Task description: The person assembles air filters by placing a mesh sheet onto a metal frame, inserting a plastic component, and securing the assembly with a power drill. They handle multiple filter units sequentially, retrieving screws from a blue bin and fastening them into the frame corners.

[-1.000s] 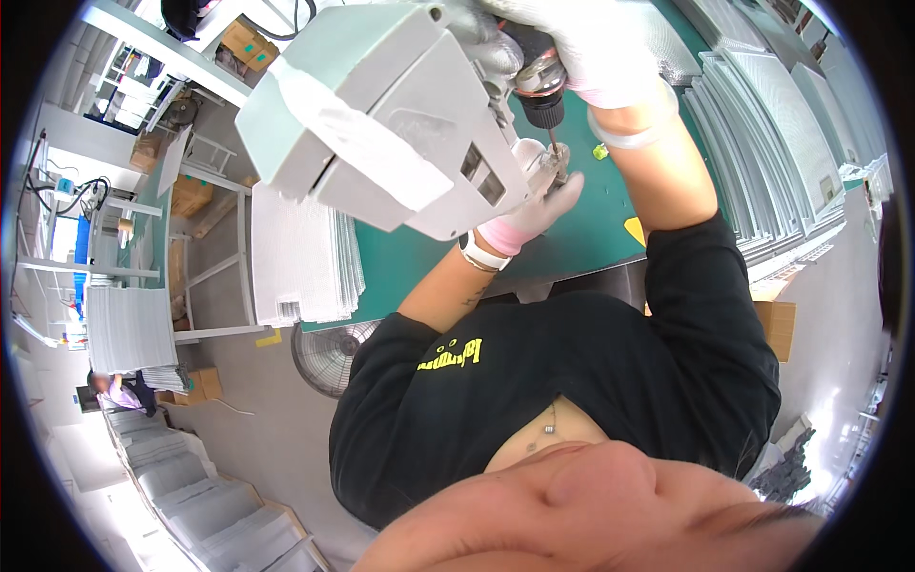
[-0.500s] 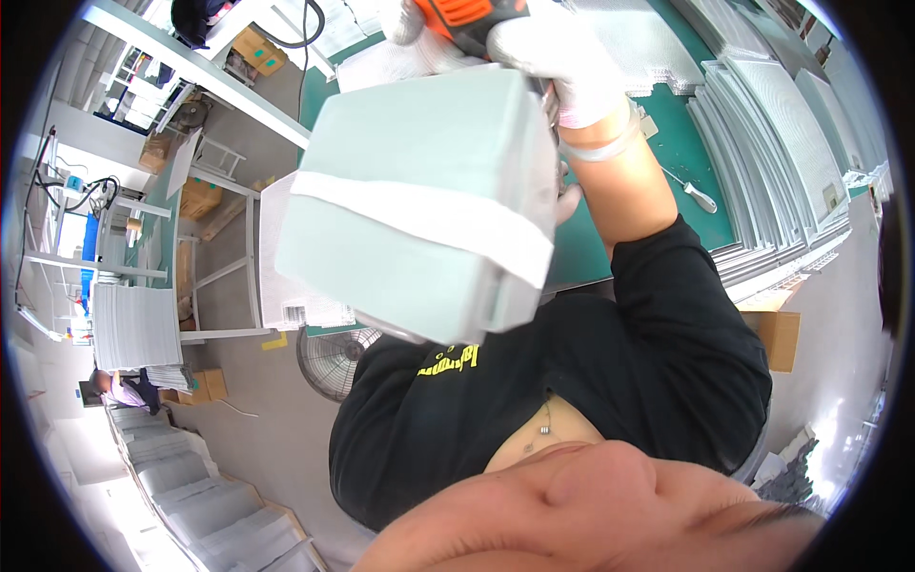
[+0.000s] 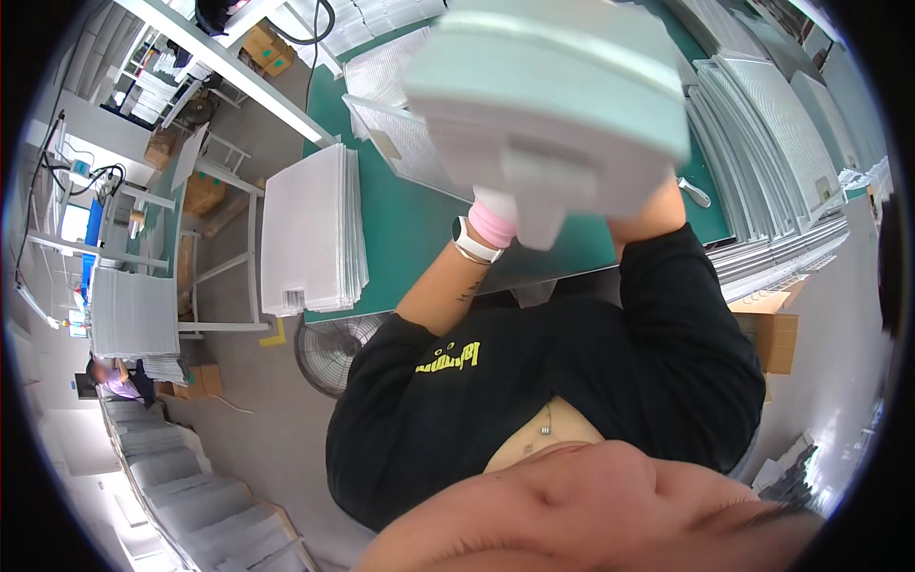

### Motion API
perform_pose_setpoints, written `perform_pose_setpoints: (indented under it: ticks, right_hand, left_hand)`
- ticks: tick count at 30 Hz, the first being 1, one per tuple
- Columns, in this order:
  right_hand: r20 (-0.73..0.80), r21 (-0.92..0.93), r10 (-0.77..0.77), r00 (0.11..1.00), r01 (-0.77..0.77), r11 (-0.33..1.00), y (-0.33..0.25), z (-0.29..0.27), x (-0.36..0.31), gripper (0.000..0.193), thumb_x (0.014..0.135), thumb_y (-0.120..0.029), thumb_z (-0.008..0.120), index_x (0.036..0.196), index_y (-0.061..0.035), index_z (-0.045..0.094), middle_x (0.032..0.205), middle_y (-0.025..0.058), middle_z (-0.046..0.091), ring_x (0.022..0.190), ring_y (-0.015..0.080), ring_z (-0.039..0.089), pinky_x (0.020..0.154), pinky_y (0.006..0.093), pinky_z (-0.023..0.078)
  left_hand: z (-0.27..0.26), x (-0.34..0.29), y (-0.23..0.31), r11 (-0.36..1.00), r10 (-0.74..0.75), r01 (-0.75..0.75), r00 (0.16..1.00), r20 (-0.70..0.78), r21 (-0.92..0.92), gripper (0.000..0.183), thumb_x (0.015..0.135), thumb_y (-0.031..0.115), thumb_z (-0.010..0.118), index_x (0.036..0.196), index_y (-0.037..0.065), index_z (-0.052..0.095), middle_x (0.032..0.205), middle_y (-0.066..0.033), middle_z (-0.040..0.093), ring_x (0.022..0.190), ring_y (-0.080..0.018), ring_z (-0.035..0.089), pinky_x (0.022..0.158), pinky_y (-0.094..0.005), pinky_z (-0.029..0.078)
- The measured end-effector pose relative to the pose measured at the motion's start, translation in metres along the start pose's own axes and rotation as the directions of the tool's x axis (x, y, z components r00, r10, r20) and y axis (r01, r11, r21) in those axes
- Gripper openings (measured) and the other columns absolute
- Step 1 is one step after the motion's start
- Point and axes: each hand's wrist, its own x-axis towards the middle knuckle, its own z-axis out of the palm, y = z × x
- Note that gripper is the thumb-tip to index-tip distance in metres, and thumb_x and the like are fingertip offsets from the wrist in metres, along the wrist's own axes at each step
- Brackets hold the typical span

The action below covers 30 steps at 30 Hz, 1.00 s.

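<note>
A large grey-green block (image 3: pixel 553 105), apparently the battery base of a cordless power tool, fills the upper middle close to me. Its orange body is hidden now. Behind it rises my right forearm (image 3: pixel 656 212), with the hand out of sight on the tool. My left hand (image 3: pixel 496 204), white-gloved with a pink cuff and a white wristband below, reaches up under the block; its fingers are hidden. Beside that hand, a light mesh panel (image 3: pixel 405 151) with a pale frame lies at a slant on the green tabletop (image 3: pixel 405 234).
Stacked pale panels (image 3: pixel 310 234) sit at the table's left edge. More mesh panels (image 3: pixel 767 143) lean in a row at the right, near a white-handled screwdriver (image 3: pixel 696 193). A floor fan (image 3: pixel 334 355) stands below the left edge. Another person (image 3: pixel 124 383) is far left.
The grey-green block has moved up and right and tilted, covering the orange tool body and my right hand. My left wrist and the mesh panel have come into view.
</note>
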Motion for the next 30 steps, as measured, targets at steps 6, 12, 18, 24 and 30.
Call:
perform_pose_setpoints:
  ticks: [6,12,18,24,30]
  right_hand:
    - [0.122,-0.041,-0.208,0.970,0.214,0.976,-0.061,-0.015,0.014,0.028,0.095,-0.023,0.064,0.115,-0.0035,0.065,0.095,0.0054,0.069,0.087,0.0106,0.066,0.074,0.0235,0.053]
    - [-0.104,-0.479,-0.431,0.896,0.335,0.812,-0.081,0.002,0.048,0.021,0.098,-0.014,0.060,0.113,-0.0035,0.070,0.096,0.0019,0.071,0.083,0.0091,0.066,0.072,0.0226,0.052]
    - [0.060,-0.693,-0.553,0.831,0.433,0.576,-0.084,0.005,0.040,0.016,0.095,-0.015,0.065,0.104,-0.0034,0.071,0.089,0.0034,0.070,0.074,0.0099,0.065,0.064,0.0228,0.052]
    - [-0.166,-0.433,-0.318,0.933,0.221,0.874,-0.072,0.031,0.029,0.014,0.095,-0.018,0.066,0.098,-0.0044,0.068,0.081,0.0036,0.068,0.064,0.0085,0.063,0.052,0.0208,0.050]
    - [-0.268,-0.172,-0.256,0.929,0.216,0.961,-0.059,0.036,0.019,0.020,0.096,-0.021,0.065,0.109,-0.0069,0.062,0.081,0.0018,0.065,0.058,0.0090,0.060,0.049,0.0215,0.050]
  left_hand:
    - [0.004,0.004,0.009,0.997,-0.027,0.027,1.000,0.001,-0.069,0.023,0.071,0.028,0.079,0.081,0.013,0.065,0.077,-0.0013,0.060,0.083,-0.0282,0.058,0.089,-0.0477,0.041]
    - [-0.015,-0.002,0.002,0.992,0.029,-0.033,0.999,-0.033,-0.125,0.023,0.064,0.017,0.080,0.073,0.015,0.060,0.064,-0.0002,0.052,0.067,-0.0252,0.052,0.076,-0.0424,0.038]
    - [-0.116,-0.071,0.029,0.980,0.154,-0.087,0.898,0.412,-0.176,0.033,0.059,0.033,0.078,0.051,0.016,0.050,0.056,-0.0025,0.046,0.061,-0.0283,0.049,0.062,-0.0441,0.033]
    - [-0.164,-0.235,0.024,0.969,0.173,0.038,0.603,0.779,-0.244,0.023,0.069,0.021,0.068,0.089,0.011,0.066,0.085,-0.0056,0.062,0.081,-0.0278,0.062,0.071,-0.0431,0.048]
    - [-0.143,-0.156,-0.003,0.940,-0.203,0.042,0.868,0.454,0.339,0.061,0.073,0.030,0.075,0.127,0.006,0.058,0.138,-0.0186,0.052,0.131,-0.0392,0.046,0.113,-0.0554,0.030]
